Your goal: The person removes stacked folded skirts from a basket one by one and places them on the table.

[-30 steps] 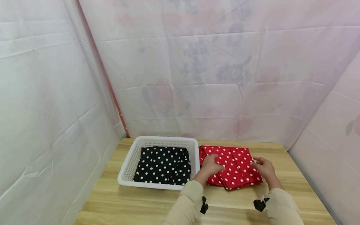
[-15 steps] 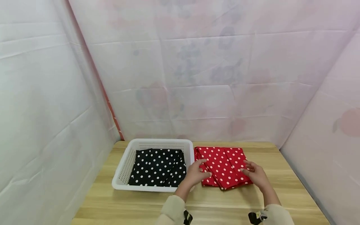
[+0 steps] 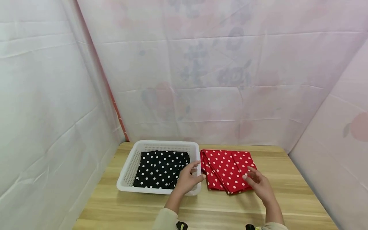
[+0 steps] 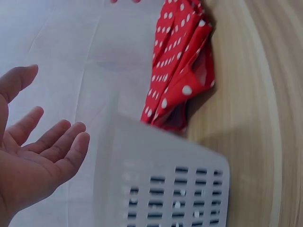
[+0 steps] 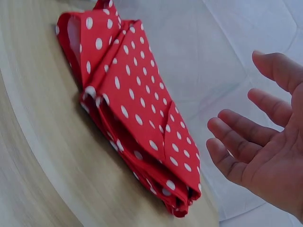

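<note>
A folded red cloth with white polka dots (image 3: 222,167) lies on the wooden table, just right of a white plastic basket (image 3: 124,174). Inside the basket is a folded black cloth with white dots (image 3: 161,169). My left hand (image 3: 187,180) hovers over the basket's right side, fingers relaxed and holding nothing. Above the red cloth's right front corner is my right hand (image 3: 258,185), its fingers loosely spread. The right wrist view shows a gap between that hand (image 5: 265,137) and the layered folds of the red cloth (image 5: 137,94).
The wooden table (image 3: 138,210) meets a pale printed curtain (image 3: 207,105) at its back edge. More white sheeting (image 3: 54,127) hangs at the left and right sides. The basket's perforated wall (image 4: 170,189) stands between the left hand and the table.
Both hands have drawn away from the red cloth. The left moved left, over the basket's edge; the right moved slightly toward the front. The cloths stay in place.
</note>
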A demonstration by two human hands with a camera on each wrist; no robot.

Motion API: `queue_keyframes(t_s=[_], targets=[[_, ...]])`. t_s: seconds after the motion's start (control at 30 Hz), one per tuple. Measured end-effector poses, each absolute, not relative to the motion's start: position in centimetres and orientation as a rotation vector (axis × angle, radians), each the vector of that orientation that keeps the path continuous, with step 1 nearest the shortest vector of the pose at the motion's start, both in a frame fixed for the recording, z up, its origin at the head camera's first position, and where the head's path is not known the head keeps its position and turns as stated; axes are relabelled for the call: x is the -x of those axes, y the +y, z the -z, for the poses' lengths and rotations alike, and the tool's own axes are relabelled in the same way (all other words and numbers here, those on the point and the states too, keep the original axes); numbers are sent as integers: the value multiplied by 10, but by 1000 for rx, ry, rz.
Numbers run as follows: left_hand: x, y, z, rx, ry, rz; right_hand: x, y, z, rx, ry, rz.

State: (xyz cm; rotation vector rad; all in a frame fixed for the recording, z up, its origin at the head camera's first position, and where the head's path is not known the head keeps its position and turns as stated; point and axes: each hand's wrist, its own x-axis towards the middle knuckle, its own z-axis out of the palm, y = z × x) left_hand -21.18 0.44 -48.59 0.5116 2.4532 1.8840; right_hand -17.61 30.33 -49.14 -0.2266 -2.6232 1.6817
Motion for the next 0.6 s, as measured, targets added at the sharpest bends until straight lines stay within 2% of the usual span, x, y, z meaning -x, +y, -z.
queue_keyframes(t_s=[0.33, 0.6], targets=[[212, -42, 479, -530, 2528, -1881, 181, 270, 490, 46, -2471, -1820], [209, -74, 482, -433, 2595, -1823, 184, 246, 486, -106, -2457, -1865]])
